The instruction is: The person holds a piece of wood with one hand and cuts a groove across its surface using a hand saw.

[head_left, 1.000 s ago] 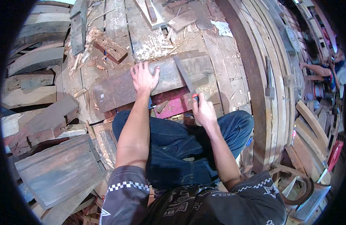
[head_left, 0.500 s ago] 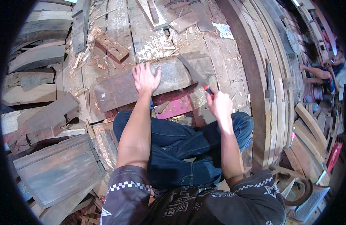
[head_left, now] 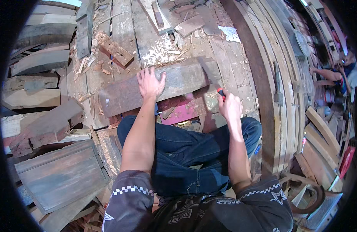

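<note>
My left hand (head_left: 150,83) lies flat on a thick, dark, weathered plank (head_left: 122,94), fingers stretched over its far edge. The plank lies crosswise in front of my crossed legs. My right hand (head_left: 230,105) is closed round the red-and-black handle (head_left: 221,92) of a hand saw. Its dark blade (head_left: 204,67) reaches away from me across the plank's right end and is blurred, so its teeth cannot be made out. Below the plank's near edge, a pink flat panel (head_left: 182,112) shows, partly covered by the plank.
A notched wood block (head_left: 115,49), a flat offcut (head_left: 190,25) and scattered chips lie ahead on the floorboards. Long beams (head_left: 265,77) run along my right, with a hammer-like tool (head_left: 278,83) on them. Stacked planks (head_left: 41,62) and a wooden panel (head_left: 64,174) are at left. Another person sits far right.
My right hand has shifted slightly to the right, and the saw blade has moved right with it. The plank's right end has swung a little. My left hand stays pressed on the plank.
</note>
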{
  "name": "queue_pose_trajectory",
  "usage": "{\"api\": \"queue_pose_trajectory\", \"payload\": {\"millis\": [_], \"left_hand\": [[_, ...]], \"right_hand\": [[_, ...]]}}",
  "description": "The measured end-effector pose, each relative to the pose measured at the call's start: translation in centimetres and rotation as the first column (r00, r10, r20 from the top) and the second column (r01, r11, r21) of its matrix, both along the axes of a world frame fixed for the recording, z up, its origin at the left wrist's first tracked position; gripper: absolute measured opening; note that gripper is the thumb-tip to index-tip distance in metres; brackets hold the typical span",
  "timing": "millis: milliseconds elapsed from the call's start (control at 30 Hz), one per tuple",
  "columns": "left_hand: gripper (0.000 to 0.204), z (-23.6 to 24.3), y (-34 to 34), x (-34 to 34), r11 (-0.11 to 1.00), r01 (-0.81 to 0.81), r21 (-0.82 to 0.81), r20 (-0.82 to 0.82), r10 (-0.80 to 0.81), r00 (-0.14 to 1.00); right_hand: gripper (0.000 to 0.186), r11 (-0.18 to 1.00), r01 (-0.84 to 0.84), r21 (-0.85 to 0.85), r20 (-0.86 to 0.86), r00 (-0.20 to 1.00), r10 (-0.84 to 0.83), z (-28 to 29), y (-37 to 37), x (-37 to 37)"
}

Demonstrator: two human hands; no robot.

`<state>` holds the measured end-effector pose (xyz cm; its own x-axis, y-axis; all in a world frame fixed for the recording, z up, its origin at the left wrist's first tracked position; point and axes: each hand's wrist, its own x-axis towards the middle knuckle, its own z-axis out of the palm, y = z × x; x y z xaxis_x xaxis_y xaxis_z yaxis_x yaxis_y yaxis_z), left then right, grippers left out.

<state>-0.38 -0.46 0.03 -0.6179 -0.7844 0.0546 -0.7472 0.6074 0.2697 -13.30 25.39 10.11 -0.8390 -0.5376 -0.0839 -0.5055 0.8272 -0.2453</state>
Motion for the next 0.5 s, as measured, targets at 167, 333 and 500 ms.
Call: {"api": "queue_pose_trajectory", "payload": {"millis": [167, 333, 500], "left_hand": [[0.056, -0.8, -0.1, 0.4, 1.000, -0.001, -0.015, -0.058, 0.000, 0.998], [0.061, 0.5, 0.6, -0.2, 1.000, 0.014, 0.020, -0.027, -0.013, 1.000], [0.062, -0.9, -0.2, 0.3, 1.000, 0.018, -0.023, -0.004, -0.018, 1.000]], "right_hand": [[0.034, 0.991, 0.125, -0.045, 0.127, 0.985, -0.118, -2.7, 1.7, -0.3], [0.043, 0.988, 0.149, -0.028, 0.273, 0.952, -0.136, -2.1, 1.9, -0.4], [0.040, 0.994, 0.110, -0.009, 0.333, 0.938, -0.101, -2.7, 1.5, -0.6]]}}
